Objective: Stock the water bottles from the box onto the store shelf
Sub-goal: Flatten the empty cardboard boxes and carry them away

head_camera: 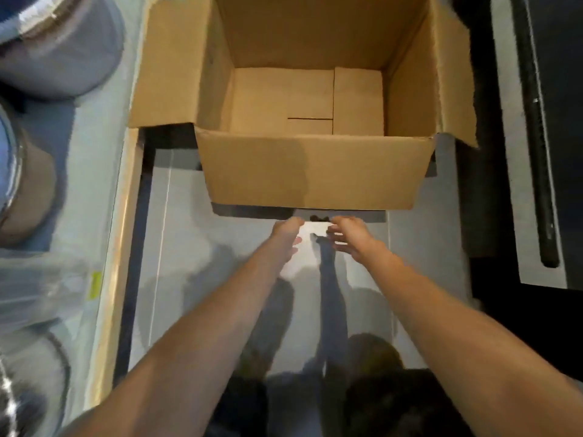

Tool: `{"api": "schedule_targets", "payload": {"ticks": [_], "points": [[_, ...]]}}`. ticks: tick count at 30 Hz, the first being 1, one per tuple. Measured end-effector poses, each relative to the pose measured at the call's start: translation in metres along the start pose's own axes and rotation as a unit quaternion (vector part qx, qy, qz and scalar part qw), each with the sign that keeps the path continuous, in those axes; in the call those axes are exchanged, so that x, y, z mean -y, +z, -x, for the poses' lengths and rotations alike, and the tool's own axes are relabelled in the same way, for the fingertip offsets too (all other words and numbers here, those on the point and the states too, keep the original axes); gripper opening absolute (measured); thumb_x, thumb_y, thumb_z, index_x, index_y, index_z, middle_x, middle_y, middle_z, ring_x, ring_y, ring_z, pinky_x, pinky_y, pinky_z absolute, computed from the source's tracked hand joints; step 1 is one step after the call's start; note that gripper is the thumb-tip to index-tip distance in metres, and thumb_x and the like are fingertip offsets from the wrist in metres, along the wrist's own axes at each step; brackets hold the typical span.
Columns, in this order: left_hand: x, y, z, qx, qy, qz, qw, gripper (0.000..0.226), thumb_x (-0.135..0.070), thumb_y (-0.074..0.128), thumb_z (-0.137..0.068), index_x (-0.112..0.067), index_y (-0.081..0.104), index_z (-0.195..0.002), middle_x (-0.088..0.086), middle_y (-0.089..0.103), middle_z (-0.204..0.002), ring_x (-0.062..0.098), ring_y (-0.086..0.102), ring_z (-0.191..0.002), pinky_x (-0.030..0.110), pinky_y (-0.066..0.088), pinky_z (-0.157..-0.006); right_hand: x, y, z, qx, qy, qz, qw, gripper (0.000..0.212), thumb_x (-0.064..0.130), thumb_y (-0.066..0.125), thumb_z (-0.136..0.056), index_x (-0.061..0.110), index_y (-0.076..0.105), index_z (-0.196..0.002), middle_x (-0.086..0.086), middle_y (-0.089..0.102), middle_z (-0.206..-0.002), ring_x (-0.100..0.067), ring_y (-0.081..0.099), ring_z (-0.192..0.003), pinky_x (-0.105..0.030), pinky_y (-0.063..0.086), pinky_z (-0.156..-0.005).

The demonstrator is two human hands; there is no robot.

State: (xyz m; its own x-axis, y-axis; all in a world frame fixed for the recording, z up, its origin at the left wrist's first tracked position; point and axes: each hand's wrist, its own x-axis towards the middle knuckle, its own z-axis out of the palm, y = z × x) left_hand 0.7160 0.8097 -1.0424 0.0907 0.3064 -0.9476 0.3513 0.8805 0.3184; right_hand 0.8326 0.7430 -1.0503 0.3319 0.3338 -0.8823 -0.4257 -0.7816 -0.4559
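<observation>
Hands outstretched: left hand [287, 235], right hand [349, 237], fingers relaxed, near box [315, 171].

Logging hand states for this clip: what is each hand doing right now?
Left hand: open, holding nothing, near the box.
Right hand: open, fingers loosely curled, holding nothing.

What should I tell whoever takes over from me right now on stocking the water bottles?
Left hand: open, holds nothing, fingertips at the foot of the box on its near side; contact unclear.
Right hand: open, holds nothing, beside it at the same edge.
The box sits on the floor, flaps open, with no bottles inside.
Done: unloading looks finished. The big bluish containers on the left are blurred but are likely the stocked bottles.
Left to do: probably just clearing the empty box away.
</observation>
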Motion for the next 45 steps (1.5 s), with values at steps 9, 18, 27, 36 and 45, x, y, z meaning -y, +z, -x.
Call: {"api": "schedule_targets", "payload": {"ticks": [9, 18, 27, 36, 45], "points": [[-0.016, 0.019, -0.066, 0.132, 0.112, 0.34, 0.924, 0.044, -0.03, 0.046, -0.097, -0.014, 0.044, -0.138, 0.006, 0.055, -0.132, 0.02, 0.049, -0.119, 0.031, 0.033, -0.1, 0.001, 0.0, -0.073, 0.157, -0.058, -0.409, 0.897, 0.017, 0.022, 0.052, -0.095, 0.017, 0.058, -0.11, -0.002, 0.065, -0.106, -0.016, 0.058, -0.104, -0.038, 0.038, -0.101], [-0.1, 0.018, -0.002, 0.154, 0.255, 0.39, 0.872, 0.016, -0.011, 0.048, -0.098, -0.008, 0.051, -0.113, 0.009, 0.062, -0.109, 0.025, 0.046, -0.131, 0.032, 0.039, -0.1, 0.109, -0.008, -0.018, 0.148, -0.18, -0.412, 0.881, 0.02, 0.016, 0.048, -0.098, 0.018, 0.053, -0.117, -0.002, 0.062, -0.101, -0.015, 0.058, -0.093, -0.035, 0.045, -0.095], [-0.148, 0.014, 0.089, 0.203, 0.33, 0.383, 0.839, 0.045, -0.011, 0.056, -0.094, -0.003, 0.043, -0.136, 0.01, 0.064, -0.102, 0.02, 0.061, -0.107, 0.03, 0.045, -0.094, 0.168, -0.021, 0.078, 0.091, -0.318, -0.379, 0.864, 0.003, 0.014, 0.058, -0.093, 0.017, 0.057, -0.093, -0.008, 0.063, -0.104, -0.022, 0.061, -0.096, -0.037, 0.048, -0.092], [-0.159, 0.004, 0.15, 0.201, 0.432, 0.34, 0.811, 0.032, -0.009, 0.056, -0.093, -0.007, 0.045, -0.124, 0.01, 0.063, -0.095, 0.018, 0.063, -0.08, 0.035, 0.048, -0.094, 0.184, -0.026, 0.13, 0.035, -0.439, -0.292, 0.849, 0.007, 0.019, 0.06, -0.092, 0.012, 0.057, -0.092, -0.008, 0.064, -0.103, -0.02, 0.064, -0.094, -0.035, 0.054, -0.09], [-0.137, -0.002, 0.101, 0.127, 0.393, 0.319, 0.853, 0.037, -0.016, 0.05, -0.098, -0.004, 0.04, -0.132, 0.014, 0.058, -0.122, 0.029, 0.055, -0.122, 0.036, 0.043, -0.096, 0.135, -0.037, 0.085, -0.103, -0.47, 0.251, 0.84, 0.056, 0.037, 0.051, -0.095, 0.004, 0.042, -0.14, -0.009, 0.047, -0.143, -0.024, 0.043, -0.131, -0.031, 0.034, -0.104]]}}
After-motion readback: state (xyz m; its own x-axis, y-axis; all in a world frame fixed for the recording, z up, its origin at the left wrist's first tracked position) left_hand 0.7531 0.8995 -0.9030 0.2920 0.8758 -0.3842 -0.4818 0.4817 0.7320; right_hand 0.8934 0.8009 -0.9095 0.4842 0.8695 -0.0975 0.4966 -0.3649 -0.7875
